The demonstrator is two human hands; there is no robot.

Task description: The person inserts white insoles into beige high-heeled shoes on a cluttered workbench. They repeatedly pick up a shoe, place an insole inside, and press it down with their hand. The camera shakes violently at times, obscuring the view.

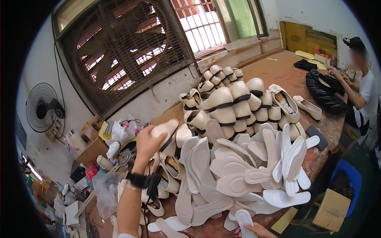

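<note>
My left hand is raised over the table and grips a cream flat shoe by its side, sole toward me. A black wristband sits on that forearm. My right hand is at the lower edge, fingers on a white insole at the front of the table. Between them lies a heap of beige insoles and white insoles. Behind the heap stands a stack of cream shoes with black bands.
A large wall fan grille and a small fan are at the left. Boxes, bags and clutter crowd the table's left end. A seated person works on black shoes at the far right. A blue bin stands below.
</note>
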